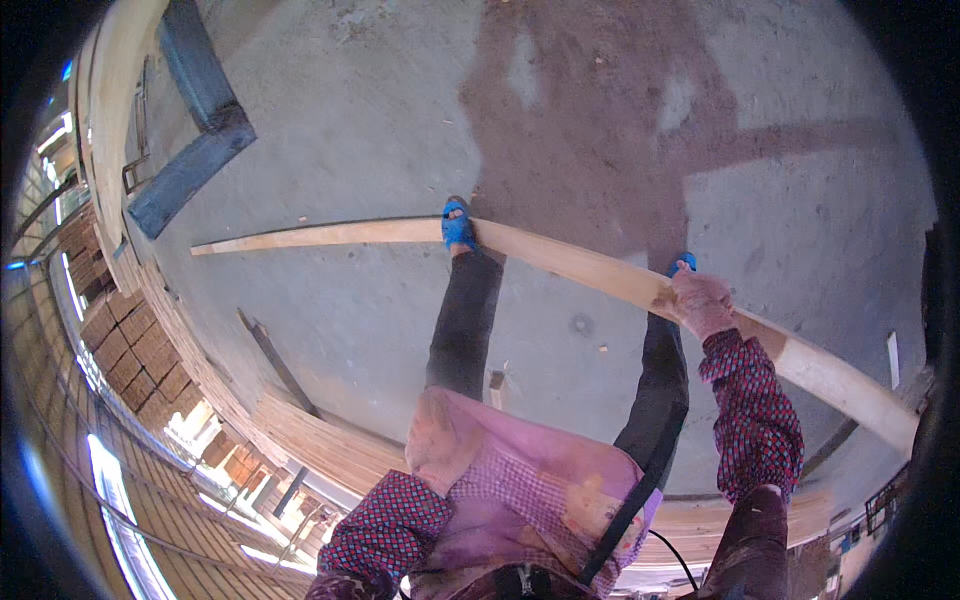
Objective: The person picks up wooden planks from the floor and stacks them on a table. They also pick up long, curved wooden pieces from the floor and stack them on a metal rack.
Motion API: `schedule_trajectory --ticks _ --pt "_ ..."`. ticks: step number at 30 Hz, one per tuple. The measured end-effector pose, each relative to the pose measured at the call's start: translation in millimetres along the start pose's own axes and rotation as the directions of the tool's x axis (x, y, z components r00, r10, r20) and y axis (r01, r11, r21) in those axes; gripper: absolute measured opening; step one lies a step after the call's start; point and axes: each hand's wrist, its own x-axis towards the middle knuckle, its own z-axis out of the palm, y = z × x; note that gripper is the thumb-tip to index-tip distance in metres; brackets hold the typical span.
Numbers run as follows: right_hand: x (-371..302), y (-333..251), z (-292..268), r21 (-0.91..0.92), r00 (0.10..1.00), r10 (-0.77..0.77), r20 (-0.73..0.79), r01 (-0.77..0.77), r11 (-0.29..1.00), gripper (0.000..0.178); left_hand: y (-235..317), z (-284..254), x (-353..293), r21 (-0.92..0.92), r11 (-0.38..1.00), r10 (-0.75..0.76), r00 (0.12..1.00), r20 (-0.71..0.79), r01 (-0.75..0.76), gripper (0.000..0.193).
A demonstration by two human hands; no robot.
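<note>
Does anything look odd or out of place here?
Only minor things: on the grey floor, between the person's legs, a pale scrap lies loose, and a round spot looks darker than its surroundings, perhaps a stain.

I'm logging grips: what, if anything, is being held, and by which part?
The right hand holds the long wooden board between its middle and right end. The left hand is at the pink apron; whether it grips anything cannot be told.

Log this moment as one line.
right hand: gripping long wooden board | left hand: at pink checked cloth, grip unclear | left foot's blue sandal: overlaps board in view
</note>
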Motion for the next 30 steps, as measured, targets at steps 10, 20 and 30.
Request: schedule_trajectory --ticks 10,20,30 --pt "-74.4 114.2 -40.7 -0.147 0.92 0.338 0.2 -0.313 0.938 0.05 14.0 -9.6 12.8 0.072 0.994 -0.087 0.988 0.127 0.078 0.077" --pt "-75.4 141.9 -49.1 -0.077 0.973 0.212 0.09 -0.205 0.976 0.045 -6.2 17.5 -22.2 0.022 1.0 -0.016 0.999 0.044 0.015 0.083" --pt "38.2 105.4 -62.6 -0.235 0.885 0.39 -0.256 -0.448 0.863 0.056 -70.1 71.3 6.3 -0.055 0.997 -0.054 0.996 -0.068 0.051 0.055"
